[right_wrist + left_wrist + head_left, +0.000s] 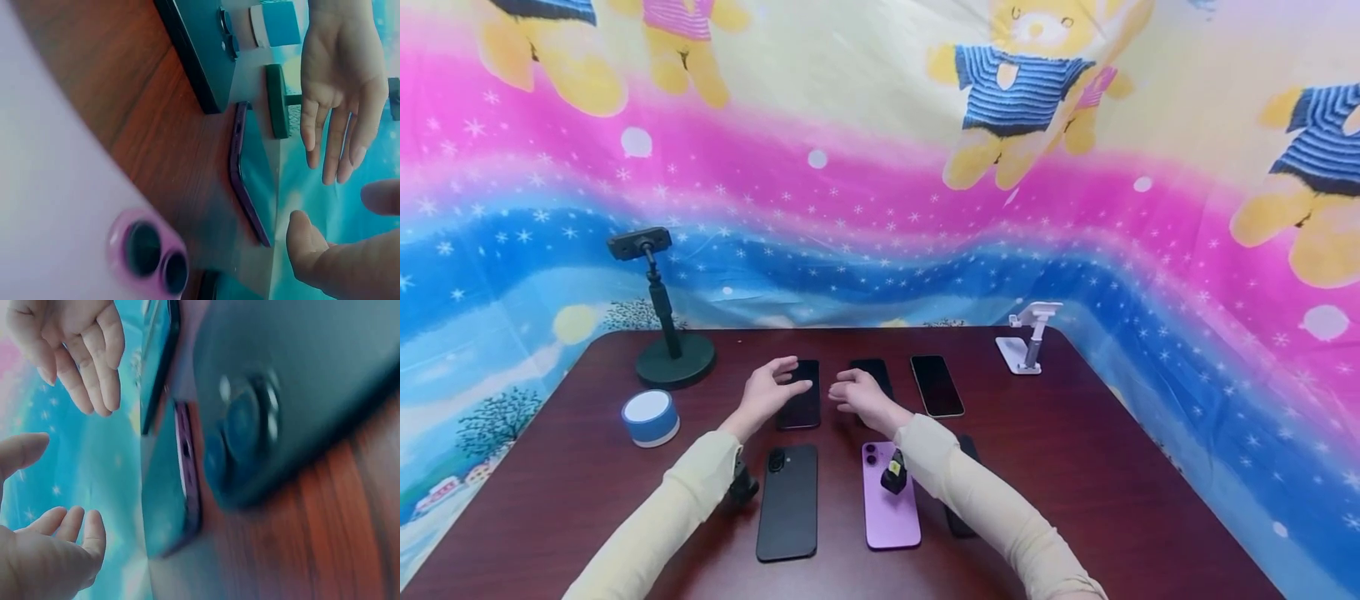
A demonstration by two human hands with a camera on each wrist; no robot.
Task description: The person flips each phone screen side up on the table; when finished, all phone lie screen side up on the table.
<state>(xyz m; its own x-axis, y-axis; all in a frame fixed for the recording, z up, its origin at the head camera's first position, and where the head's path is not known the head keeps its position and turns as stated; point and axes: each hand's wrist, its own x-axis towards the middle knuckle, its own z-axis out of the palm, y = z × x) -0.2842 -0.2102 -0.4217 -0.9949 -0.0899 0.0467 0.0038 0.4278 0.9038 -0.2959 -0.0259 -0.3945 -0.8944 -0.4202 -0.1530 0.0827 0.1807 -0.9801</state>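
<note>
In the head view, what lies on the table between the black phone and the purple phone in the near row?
Nothing: between the black phone and the purple phone the head view shows only bare table.

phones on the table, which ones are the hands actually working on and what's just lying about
In hand:
left hand, open over the far-left phone
right hand, open over the far-middle phone

Lying about:
third far phone
black phone
purple phone
black stand
white stand
blue-and-white round thing
</note>
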